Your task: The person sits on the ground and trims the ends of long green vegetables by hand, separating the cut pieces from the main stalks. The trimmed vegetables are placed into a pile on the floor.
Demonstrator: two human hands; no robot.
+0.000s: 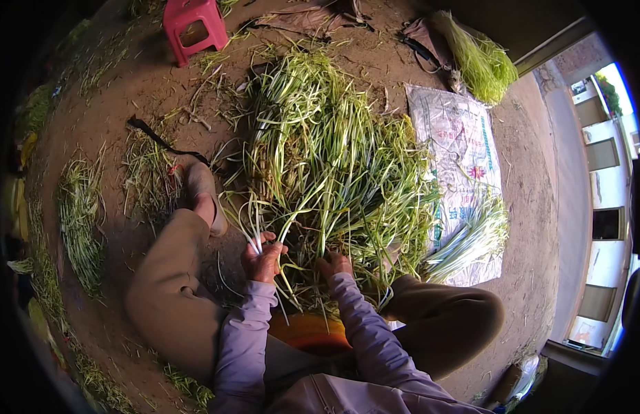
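Observation:
A big tangled heap of long, thin green and yellowish stalks [333,138], like garlic chives, lies on the ground between my legs. At its near left edge, my left hand [263,261] is closed round a few pale-stemmed stalks, their leaves fanning up and away. My right hand [335,265] sits at the near edge of the heap, fingers curled round the base of a green stalk that runs up into the pile. Its fingertips are partly hidden by leaves. Beyond my right knee, a neat bunch of white-stemmed stalks [471,238] rests on a printed white woven sack [454,131].
A pink plastic stool [193,31] stands at the far left. Another bundle of greens [482,65] lies at the far right. A loose row of greens [83,221] and a black strap [154,134] are on the left. Something orange [313,332] shows below my hands.

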